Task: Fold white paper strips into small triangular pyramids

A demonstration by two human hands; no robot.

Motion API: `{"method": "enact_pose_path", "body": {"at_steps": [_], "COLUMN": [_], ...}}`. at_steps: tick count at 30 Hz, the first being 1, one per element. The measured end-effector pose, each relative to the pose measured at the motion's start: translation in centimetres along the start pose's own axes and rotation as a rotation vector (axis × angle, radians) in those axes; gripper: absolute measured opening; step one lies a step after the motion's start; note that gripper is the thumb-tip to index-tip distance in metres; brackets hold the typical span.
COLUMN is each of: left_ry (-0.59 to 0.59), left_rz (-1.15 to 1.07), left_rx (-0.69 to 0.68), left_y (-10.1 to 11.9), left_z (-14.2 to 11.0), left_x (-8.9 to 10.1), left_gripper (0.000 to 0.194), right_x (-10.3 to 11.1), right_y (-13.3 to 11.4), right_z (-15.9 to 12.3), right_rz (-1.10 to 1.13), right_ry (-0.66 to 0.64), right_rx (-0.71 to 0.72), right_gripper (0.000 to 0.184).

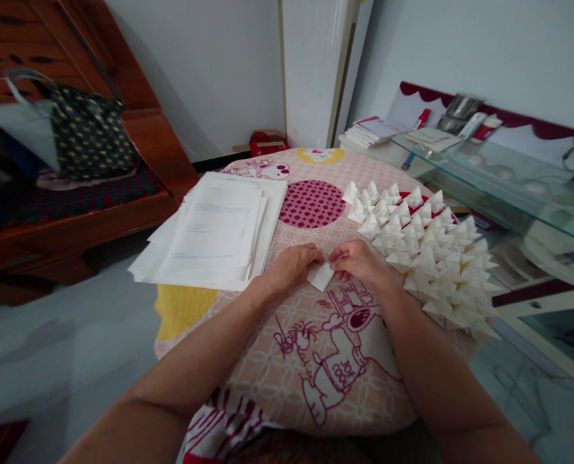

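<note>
The fingers of the left hand (296, 265) and right hand (357, 260) are pinched on a small white paper (321, 278) at the worktop (267, 380). I see it between stacked sheets (209, 225) and many pointed paper pieces (416, 231).

Head-worn view, facing forward and down, close above table (260, 380)

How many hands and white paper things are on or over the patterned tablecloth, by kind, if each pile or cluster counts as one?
Hands: 2 (left hand, right hand)
Small paper piece at the fingertips: 1
Loose pile of sheets: 1
Cluster of pointed folded papers: 1 (pieces overlap too much to count singly)
Total: 5
</note>
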State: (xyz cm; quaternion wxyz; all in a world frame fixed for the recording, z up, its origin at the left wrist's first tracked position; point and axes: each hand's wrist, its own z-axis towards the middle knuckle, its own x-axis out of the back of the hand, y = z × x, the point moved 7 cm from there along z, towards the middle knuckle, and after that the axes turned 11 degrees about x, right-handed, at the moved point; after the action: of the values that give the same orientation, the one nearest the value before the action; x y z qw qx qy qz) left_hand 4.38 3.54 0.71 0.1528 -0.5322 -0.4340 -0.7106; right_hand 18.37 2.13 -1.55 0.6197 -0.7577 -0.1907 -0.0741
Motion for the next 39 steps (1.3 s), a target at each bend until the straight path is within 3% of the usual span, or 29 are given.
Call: {"method": "enact_pose_path", "body": {"at_steps": [6,12,16,20,27,33,39], "left_ry": [-0.122,-0.153,-0.154,-0.154,-0.128,-0.139,-0.149], "left_rz": [0.041,0.084,0.093,0.078,0.008,0.010,-0.002], "left_rx": [0.032,0.049,0.046,0.049,-0.005,0.007,0.021], "left_y": [0.3,0.2,0.4,0.5,0.3,0.2,0.3], "left_z": [-0.3,-0.5,-0.5,-0.6,-0.7,-0.7,-0.5], "left_x": [0.4,0.2,0.2,0.3,0.1,0.0,0.2], "left_gripper": [0.026,0.032,0.033,0.031,0.033,0.032,0.033], "right_x": [1.7,1.2,1.3,0.4,-0.4,0.2,1.7], "right_y": [-0.9,-1.3,-1.2,-1.4,-1.9,-1.7,-1.1], "right_z": [-0.6,-0.9,-0.9,-0.9,-0.8,-0.7,-1.1], "right_rz": [-0.195,-0.360,-0.399,-0.369,-0.662,-0.636,-0.507], "right_ry": [0.132,-0.016,-0.015,-0.057,-0.046,-0.050,-0.033], "right_rx": [0.009,0.038,0.029,0.072,0.212,0.174,0.037], "right_gripper": [0.008,0.008,0.012,0.004,0.021,0.015,0.010]}}
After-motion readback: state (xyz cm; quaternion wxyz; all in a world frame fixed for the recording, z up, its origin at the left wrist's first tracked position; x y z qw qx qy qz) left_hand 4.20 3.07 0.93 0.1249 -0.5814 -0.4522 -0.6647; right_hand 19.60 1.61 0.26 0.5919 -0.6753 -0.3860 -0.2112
